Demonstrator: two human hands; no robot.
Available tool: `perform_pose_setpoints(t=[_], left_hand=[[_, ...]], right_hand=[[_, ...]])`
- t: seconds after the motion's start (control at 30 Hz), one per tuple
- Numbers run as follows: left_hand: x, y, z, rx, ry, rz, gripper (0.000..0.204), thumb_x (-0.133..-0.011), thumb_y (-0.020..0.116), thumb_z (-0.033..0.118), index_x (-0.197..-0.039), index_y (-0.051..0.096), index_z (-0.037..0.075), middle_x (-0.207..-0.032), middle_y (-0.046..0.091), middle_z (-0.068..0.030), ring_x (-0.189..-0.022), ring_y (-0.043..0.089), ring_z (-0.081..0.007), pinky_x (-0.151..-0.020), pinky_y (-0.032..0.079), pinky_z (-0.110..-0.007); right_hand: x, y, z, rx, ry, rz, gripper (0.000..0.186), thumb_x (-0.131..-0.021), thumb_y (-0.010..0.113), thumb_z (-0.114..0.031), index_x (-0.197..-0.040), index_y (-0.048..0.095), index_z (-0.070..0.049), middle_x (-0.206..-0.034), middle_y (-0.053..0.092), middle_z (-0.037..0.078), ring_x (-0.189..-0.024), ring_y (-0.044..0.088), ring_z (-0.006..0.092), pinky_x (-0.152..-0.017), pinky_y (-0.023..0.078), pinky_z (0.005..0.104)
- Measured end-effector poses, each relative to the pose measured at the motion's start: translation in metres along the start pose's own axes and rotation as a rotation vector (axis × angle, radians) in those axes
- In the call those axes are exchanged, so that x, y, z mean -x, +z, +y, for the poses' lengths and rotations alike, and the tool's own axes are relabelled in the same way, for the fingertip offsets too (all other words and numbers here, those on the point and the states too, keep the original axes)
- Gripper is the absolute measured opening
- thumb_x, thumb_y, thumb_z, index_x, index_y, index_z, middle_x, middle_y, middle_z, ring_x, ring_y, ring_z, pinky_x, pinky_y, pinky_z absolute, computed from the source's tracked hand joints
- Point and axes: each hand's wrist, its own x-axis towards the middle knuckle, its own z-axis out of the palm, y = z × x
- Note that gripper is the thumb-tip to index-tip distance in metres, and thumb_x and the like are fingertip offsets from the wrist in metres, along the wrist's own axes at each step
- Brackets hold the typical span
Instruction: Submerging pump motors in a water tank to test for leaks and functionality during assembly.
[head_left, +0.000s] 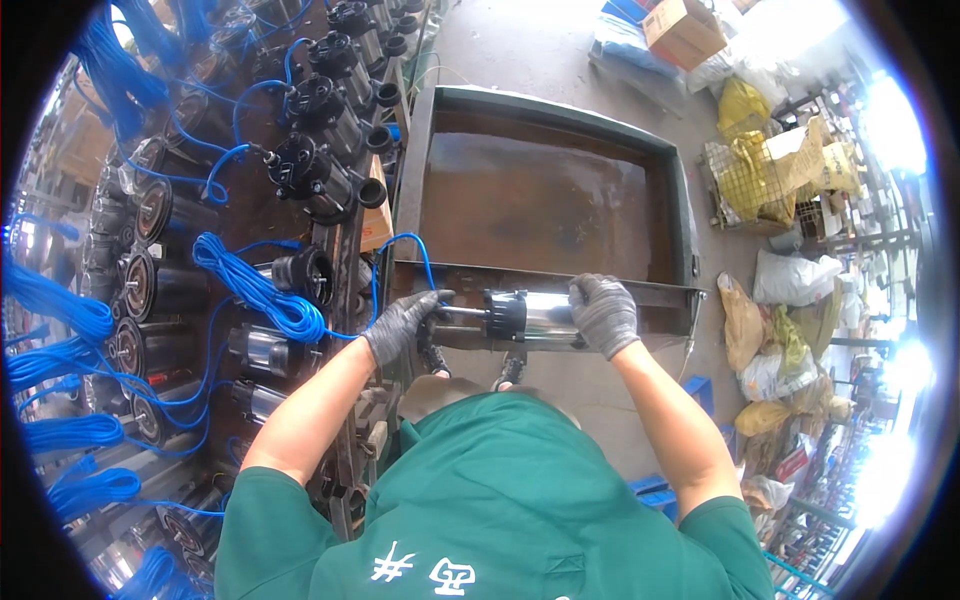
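A shiny metal cylinder with a black ribbed end, which looks like a pump motor [540, 313], lies level across the near edge of the tank in front of me. My right hand [605, 315], in a dark grey glove, is closed round its right end. A thin metal rod [462, 312] runs from the black end to my gloved left hand [402, 325], whose fingers are wrapped round it. I cannot tell whether the rod is a shaft or a tool. A blue cable [425, 258] loops up beside my left hand.
The shallow brown-bottomed tank [682, 215] has a dark metal rim. At left, a bench carries several black-topped pumps [310, 175], motor bodies [150, 280] and a coiled blue cable [265, 290]. Sacks [795, 277], a wire basket [725, 185] and shelving stand at right.
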Motion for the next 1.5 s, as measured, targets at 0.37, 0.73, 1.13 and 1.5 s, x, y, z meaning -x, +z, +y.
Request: perform_pose_setpoints(t=[0.37, 0.73, 1.13, 1.5], left_hand=[[-0.006, 0.001, 0.0, -0.734, 0.14, 0.109, 0.046, -0.098, 0.078, 0.016, -0.14, 0.065, 0.005, -0.115, 0.076, -0.0081, -0.107, 0.069, -0.0152, -0.095, 0.056, -0.035], [0.004, 0.012, -0.005, -0.639, 0.206, 0.21, 0.051, -0.104, 0.069, 0.015, -0.153, 0.056, 0.008, -0.128, 0.072, -0.0175, -0.123, 0.068, -0.0275, -0.104, 0.054, -0.039], [0.01, 0.01, 0.007, -0.139, 0.106, 0.048, 0.041, -0.107, 0.071, 0.034, -0.142, 0.068, 0.012, -0.114, 0.069, -0.0039, -0.109, 0.065, -0.0159, -0.094, 0.056, -0.034], [0.002, 0.009, -0.006, -0.106, -0.002, 0.134, 0.06, -0.106, 0.071, 0.03, -0.156, 0.051, 0.005, -0.132, 0.073, -0.0119, -0.117, 0.07, -0.0204, -0.093, 0.057, -0.034]], right_hand=[[-0.002, 0.0, 0.0, -0.015, -0.019, 0.018, 0.02, -0.099, 0.066, -0.026, -0.099, 0.076, -0.009, -0.098, 0.077, 0.015, -0.099, 0.07, 0.0365, -0.094, 0.056, 0.0486], [-0.002, -0.003, -0.001, -0.005, -0.024, 0.022, 0.021, -0.099, 0.066, -0.026, -0.101, 0.077, -0.008, -0.1, 0.078, 0.014, -0.1, 0.07, 0.0362, -0.095, 0.056, 0.0477], [-0.002, -0.003, -0.002, -0.043, 0.017, 0.021, 0.02, -0.098, 0.067, -0.026, -0.096, 0.076, -0.009, -0.095, 0.077, 0.014, -0.097, 0.07, 0.0361, -0.094, 0.056, 0.048], [0.0, 0.001, 0.004, -0.022, -0.023, 0.012, 0.02, -0.097, 0.066, -0.027, -0.095, 0.075, -0.009, -0.095, 0.076, 0.015, -0.095, 0.071, 0.0354, -0.094, 0.056, 0.0476]])
